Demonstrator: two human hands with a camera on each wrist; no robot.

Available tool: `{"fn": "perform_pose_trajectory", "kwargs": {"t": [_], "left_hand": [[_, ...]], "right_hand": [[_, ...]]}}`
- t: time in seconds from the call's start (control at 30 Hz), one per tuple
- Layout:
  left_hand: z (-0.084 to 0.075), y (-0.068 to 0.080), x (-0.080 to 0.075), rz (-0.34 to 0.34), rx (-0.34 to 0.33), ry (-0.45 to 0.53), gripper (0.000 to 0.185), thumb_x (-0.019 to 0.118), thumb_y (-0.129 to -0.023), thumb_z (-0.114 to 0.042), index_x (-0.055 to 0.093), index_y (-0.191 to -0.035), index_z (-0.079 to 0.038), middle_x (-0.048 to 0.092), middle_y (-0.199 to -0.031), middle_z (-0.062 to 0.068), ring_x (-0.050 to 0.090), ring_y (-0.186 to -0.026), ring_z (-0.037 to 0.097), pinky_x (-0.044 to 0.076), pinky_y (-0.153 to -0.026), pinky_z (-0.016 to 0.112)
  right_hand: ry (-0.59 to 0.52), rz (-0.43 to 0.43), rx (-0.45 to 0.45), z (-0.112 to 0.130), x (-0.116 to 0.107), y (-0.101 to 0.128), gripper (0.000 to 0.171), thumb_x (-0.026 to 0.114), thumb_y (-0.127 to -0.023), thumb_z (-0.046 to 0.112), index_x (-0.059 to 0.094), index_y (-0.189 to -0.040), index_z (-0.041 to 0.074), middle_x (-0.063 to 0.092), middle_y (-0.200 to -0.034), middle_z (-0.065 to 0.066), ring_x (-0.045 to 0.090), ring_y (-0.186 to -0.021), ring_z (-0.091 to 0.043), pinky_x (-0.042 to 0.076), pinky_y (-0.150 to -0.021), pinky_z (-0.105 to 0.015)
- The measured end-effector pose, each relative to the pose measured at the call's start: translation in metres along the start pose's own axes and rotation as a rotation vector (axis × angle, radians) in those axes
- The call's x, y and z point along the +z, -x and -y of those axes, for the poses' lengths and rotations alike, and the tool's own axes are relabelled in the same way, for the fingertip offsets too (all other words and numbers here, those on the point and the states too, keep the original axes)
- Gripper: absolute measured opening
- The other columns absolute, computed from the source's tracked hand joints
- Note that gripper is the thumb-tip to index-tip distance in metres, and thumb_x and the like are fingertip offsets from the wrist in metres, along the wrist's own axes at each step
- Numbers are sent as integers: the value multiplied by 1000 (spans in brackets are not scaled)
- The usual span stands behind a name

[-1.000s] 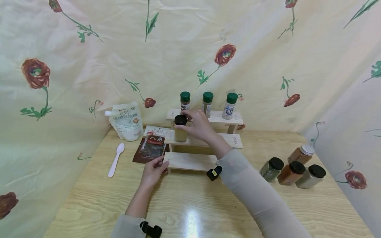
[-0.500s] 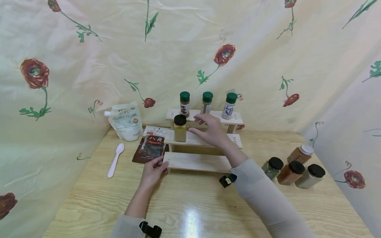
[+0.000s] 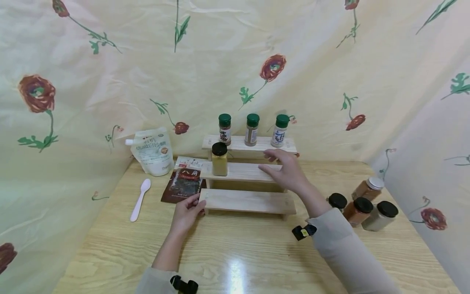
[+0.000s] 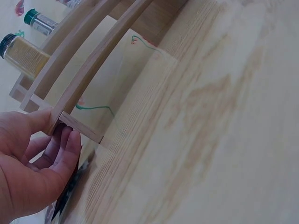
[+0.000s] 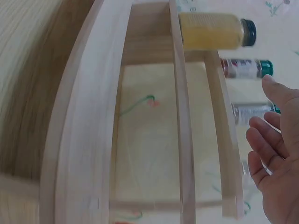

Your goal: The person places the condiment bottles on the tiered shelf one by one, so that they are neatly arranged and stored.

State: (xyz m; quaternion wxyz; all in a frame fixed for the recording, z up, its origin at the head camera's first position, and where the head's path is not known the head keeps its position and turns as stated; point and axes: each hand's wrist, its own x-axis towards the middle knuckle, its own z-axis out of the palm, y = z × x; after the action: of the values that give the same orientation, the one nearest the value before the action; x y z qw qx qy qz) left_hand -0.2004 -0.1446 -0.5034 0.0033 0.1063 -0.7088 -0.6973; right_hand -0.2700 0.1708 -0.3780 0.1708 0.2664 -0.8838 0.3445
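A three-step wooden rack (image 3: 249,200) stands at the middle of the table. My left hand (image 3: 194,206) holds the left end of its lowest step, thumb on top and fingers curled beside the end piece, as the left wrist view shows (image 4: 56,135). My right hand (image 3: 273,163) hovers open over the right part of the middle step, holding nothing; its fingers are relaxed in the right wrist view (image 5: 266,140). A yellow spice jar (image 3: 219,159) with a black lid stands on the middle step at the left (image 5: 212,30). Three green-capped bottles (image 3: 251,130) stand on the top step.
A white sugar pouch (image 3: 151,150), a white spoon (image 3: 139,199) and a dark spice packet (image 3: 185,184) lie left of the rack. Several jars (image 3: 361,206) stand at the table's right. Flowered cloth hangs behind and at both sides.
My right hand has let go of the yellow jar and moved right along the middle step. The jar stays on the step. My left hand has not moved.
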Motion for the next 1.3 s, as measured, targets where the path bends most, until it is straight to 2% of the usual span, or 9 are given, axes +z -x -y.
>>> {"fn": "perform_pose_trajectory", "kwargs": {"t": [0.13, 0.33, 0.4, 0.63, 0.83, 0.93, 1.0, 1.17, 1.3], "left_hand": [[1, 1, -1, 8, 0, 0, 46, 71, -96, -7, 58, -137, 7, 56, -102, 12, 67, -81, 11, 64, -73, 26], [0, -1, 0, 5, -2, -4, 45, 70, -96, -6, 58, -137, 7, 57, -103, 13, 67, -81, 11, 63, -73, 25], [0, -2, 1, 0, -1, -6, 44, 70, -96, -5, 59, -137, 7, 57, -103, 13, 67, -81, 11, 63, -73, 25], [0, -2, 0, -4, 0, 0, 44, 70, -95, -4, 58, -136, 8, 57, -101, 13, 67, -80, 12, 64, -73, 26], [-1, 0, 0, -4, 10, -14, 45, 71, -96, -6, 58, -136, 8, 58, -102, 13, 67, -81, 11, 64, -73, 26], [-2, 0, -1, -5, 19, -15, 44, 71, -96, -7, 59, -136, 8, 59, -101, 13, 67, -80, 11, 64, -73, 26], [-3, 1, -1, -5, 21, -11, 44, 71, -96, -6, 59, -135, 9, 59, -101, 14, 67, -80, 11, 64, -73, 26], [-2, 1, 0, -6, 12, -2, 43, 71, -95, -5, 60, -135, 8, 60, -100, 14, 67, -79, 11, 64, -73, 26], [-2, 0, 0, -8, 11, -2, 43, 71, -95, -5, 60, -134, 7, 60, -100, 13, 67, -78, 10, 64, -72, 25]], "right_hand": [[10, -17, -8, -12, -14, 9, 42, 81, -89, 16, 66, -125, 2, 70, -110, -14, 65, -96, -28, 60, -83, -50], [50, -80, -26, -30, -40, 24, 35, 80, -89, 12, 68, -121, 3, 70, -105, -12, 65, -92, -24, 54, -78, -37], [73, -106, -18, -37, -49, 30, 37, 80, -89, 12, 68, -122, 0, 71, -106, -14, 65, -93, -25, 53, -78, -33], [119, -137, 30, -54, -73, 46, 39, 75, -93, 13, 65, -128, -2, 71, -107, -17, 65, -94, -29, 49, -79, -23], [147, -163, 101, -61, -90, 56, 40, 74, -95, 17, 64, -129, -1, 71, -108, -18, 63, -95, -30, 44, -79, -12], [148, -172, 136, -65, -96, 60, 40, 74, -95, 19, 64, -129, -1, 71, -109, -19, 62, -95, -29, 42, -79, -10], [151, -171, 157, -69, -100, 63, 41, 73, -96, 20, 64, -129, -1, 70, -110, -19, 61, -95, -27, 43, -79, -12], [166, -174, 218, -77, -108, 70, 44, 73, -96, 26, 64, -131, 1, 70, -112, -18, 56, -94, -8, 43, -78, -16], [160, -185, 222, -86, -116, 76, 45, 73, -96, 25, 63, -133, 1, 70, -113, -20, 52, -92, 3, 42, -77, -14]]}}
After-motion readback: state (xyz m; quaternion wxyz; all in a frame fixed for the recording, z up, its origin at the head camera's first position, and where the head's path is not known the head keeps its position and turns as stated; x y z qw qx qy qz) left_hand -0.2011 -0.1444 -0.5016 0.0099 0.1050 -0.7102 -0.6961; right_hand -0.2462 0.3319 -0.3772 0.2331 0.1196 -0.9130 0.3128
